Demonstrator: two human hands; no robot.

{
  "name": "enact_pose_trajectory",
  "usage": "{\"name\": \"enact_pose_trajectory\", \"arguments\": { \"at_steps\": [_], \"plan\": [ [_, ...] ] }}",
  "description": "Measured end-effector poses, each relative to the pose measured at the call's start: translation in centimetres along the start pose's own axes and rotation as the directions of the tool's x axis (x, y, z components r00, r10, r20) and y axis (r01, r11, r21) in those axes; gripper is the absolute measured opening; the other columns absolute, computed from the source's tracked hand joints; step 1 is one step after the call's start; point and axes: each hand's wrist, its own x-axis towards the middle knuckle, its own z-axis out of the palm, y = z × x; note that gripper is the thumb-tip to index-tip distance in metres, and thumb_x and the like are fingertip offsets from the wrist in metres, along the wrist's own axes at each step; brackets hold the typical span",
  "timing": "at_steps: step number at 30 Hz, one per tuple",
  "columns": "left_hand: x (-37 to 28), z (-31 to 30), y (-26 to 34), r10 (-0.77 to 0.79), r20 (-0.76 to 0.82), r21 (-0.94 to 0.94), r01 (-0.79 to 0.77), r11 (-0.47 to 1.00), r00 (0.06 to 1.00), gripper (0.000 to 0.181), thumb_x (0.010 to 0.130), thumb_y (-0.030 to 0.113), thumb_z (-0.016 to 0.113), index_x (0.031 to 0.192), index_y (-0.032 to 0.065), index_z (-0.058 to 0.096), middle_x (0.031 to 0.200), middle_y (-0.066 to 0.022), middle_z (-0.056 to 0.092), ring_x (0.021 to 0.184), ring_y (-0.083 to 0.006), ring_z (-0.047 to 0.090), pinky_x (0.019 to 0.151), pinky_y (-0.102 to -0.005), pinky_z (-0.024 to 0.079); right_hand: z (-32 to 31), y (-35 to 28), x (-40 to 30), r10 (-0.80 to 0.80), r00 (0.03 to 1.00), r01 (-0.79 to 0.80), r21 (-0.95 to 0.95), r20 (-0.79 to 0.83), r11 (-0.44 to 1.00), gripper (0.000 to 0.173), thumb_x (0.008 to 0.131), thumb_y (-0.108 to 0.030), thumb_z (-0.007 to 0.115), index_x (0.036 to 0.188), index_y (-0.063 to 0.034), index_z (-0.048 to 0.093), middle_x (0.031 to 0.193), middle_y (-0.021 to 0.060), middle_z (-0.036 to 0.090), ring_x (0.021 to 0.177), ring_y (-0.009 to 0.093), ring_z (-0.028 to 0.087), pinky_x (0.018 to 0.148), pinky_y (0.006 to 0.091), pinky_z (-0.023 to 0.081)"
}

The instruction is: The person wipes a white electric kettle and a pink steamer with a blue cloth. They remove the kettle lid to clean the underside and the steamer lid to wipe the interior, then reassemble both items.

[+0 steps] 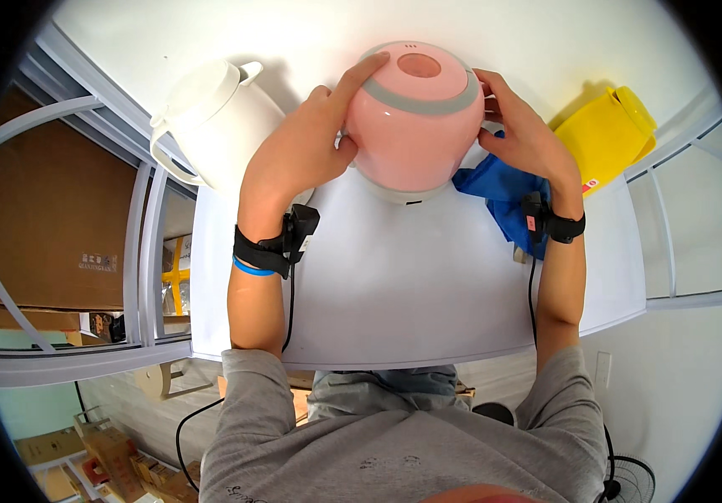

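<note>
A rounded pink small appliance (412, 144) with a grey band and an oval window in its top stands upright at the back of the white table. My left hand (311, 138) grips its left side, the index finger on the top edge and the thumb lower on the wall. Around the right side curls my right hand (518, 129), its index fingertip near the rim and some fingers partly hidden. Beneath my right wrist lies a crumpled blue cloth (502, 179). A white lidded jug (229, 126) is left of my left hand. On the right is a yellow pitcher (600, 138).
The white table (399, 283) reaches from the wall to my body. Black straps with small devices and cables sit on both wrists. Window frames (141, 251) flank the left side, with a large cardboard box (53, 201) beyond. A fan (631, 481) stands low at right.
</note>
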Motion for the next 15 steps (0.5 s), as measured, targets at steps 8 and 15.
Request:
{"name": "enact_pose_trajectory", "arguments": {
  "at_steps": [8, 15],
  "plan": [
    [-0.3, -0.8, 0.4, -0.033, 0.068, -0.03, 0.035, 0.999, 0.997, 0.104, 0.089, -0.011, 0.073, 0.177, 0.0261, 0.032, 0.114, -0.0139, 0.071, 0.092, -0.0291, 0.062, 0.087, -0.0403, 0.057, 0.4, 0.0, 0.0, -0.068, 0.998, 0.068, -0.048, 0.003, 0.997, 0.074, 0.096, 0.004, 0.074, 0.163, -0.0073, 0.044, 0.138, 0.0146, 0.067, 0.115, 0.029, 0.069, 0.104, 0.0392, 0.058],
    [-0.6, -0.3, -1.3, 0.128, -0.013, -0.091, -0.129, 0.988, 0.992, 0.1, 0.093, -0.003, 0.068, 0.177, 0.0346, 0.03, 0.098, -0.0204, 0.066, 0.086, -0.037, 0.069, 0.083, -0.0456, 0.059, 0.0, 0.4, -0.2, -0.055, 0.998, 0.054, 0.027, 0.02, 0.998, 0.073, 0.1, 0.009, 0.07, 0.165, -0.0088, 0.044, 0.142, 0.0124, 0.068, 0.121, 0.027, 0.071, 0.106, 0.0385, 0.059]
  ]
}}
